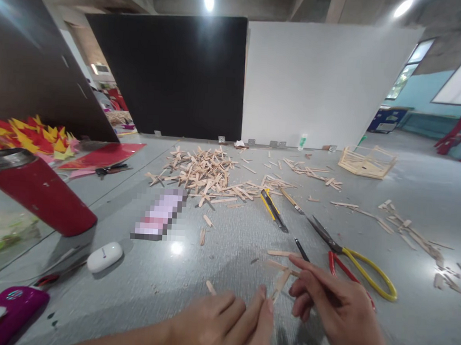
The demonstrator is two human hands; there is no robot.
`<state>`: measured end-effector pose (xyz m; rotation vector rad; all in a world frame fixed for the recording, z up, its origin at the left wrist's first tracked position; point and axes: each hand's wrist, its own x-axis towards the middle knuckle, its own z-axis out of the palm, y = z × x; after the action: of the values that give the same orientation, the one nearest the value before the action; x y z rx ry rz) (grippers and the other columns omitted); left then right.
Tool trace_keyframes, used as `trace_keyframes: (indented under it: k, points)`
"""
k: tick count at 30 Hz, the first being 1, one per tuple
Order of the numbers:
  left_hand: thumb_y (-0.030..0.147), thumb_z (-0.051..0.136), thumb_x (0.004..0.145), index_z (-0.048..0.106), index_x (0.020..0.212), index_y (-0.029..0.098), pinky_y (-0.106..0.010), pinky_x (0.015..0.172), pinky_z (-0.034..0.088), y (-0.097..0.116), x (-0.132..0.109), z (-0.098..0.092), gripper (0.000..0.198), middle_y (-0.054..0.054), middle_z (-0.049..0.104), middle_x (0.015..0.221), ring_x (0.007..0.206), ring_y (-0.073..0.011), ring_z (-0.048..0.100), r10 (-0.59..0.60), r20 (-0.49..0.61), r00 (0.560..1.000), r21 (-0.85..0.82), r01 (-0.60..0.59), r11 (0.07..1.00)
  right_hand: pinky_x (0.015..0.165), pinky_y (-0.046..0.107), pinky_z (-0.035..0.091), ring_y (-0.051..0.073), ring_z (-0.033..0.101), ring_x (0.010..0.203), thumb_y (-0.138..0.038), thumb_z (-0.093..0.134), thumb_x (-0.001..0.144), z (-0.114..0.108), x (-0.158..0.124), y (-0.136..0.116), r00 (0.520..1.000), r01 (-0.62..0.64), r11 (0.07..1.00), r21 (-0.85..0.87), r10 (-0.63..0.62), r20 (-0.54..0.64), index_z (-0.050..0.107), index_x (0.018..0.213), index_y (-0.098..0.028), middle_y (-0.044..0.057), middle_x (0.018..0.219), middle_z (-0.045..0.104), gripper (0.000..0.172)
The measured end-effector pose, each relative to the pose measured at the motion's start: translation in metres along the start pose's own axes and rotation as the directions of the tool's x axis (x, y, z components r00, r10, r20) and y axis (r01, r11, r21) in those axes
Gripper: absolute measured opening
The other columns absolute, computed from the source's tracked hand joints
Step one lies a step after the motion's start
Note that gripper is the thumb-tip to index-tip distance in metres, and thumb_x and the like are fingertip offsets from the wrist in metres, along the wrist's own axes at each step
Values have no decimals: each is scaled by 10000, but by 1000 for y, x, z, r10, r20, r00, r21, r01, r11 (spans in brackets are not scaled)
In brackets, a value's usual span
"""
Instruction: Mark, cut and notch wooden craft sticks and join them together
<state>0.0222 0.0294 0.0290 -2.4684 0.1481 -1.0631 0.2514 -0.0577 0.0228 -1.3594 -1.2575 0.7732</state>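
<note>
My left hand (pixel 222 321) is at the bottom centre, its thumb and index finger pinched on a short flat wooden stick (pixel 282 285). My right hand (pixel 333 306) comes in from the lower right. Its index finger and thumb close on another wooden stick (pixel 277 266), which meets the first near its upper end; whether they are joined I cannot tell. One more stick (pixel 278 253) lies by the right index fingertip. Just beyond that hand are a black pen-like tool (pixel 300 249), scissors (pixel 337 247) with a yellow and a red handle, and a yellow utility knife (pixel 274 211).
A heap of wooden sticks (pixel 207 174) lies mid-table, with more scattered at right. A stick frame (pixel 368 161) stands far right. At left are a red tumbler (pixel 40 191), a blurred-out phone (pixel 161 212), a white case (pixel 105 257) and a purple device (pixel 18 310). Upright boards (pixel 320 84) back the table.
</note>
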Motion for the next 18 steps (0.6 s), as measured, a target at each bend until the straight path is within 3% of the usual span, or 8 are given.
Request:
trace_keyframes:
  k: [6, 12, 18]
  points:
    - [53, 496, 1026, 748, 1056, 44, -247, 447, 485, 2, 3, -9, 254, -200, 830, 980, 589, -163, 698, -12, 138, 990, -8, 13, 1000, 471, 200, 609, 129, 720, 486, -394, 604, 1067, 0, 0, -5, 999, 27, 999, -28, -26, 20, 824, 1238, -254, 8, 708, 737, 312]
    - [7, 505, 990, 759, 1011, 36, -254, 458, 508, 2, 6, -13, 257, -213, 828, 986, 590, -171, 719, 42, 150, 988, -55, -34, 998, 450, 159, 567, 94, 685, 468, -271, 560, 1085, -3, -4, 6, 984, 175, 966, -190, -164, 73, 707, 1412, -366, -39, 720, 715, 370]
    - [-6, 450, 972, 745, 946, 16, -224, 391, 475, 4, -2, 0, 296, -218, 823, 894, 528, -148, 682, -19, -48, 999, -74, 15, 997, 499, 156, 572, 99, 681, 494, -203, 565, 1060, -5, -8, 5, 952, 305, 885, -351, -297, 78, 708, 1347, -350, -55, 718, 725, 353]
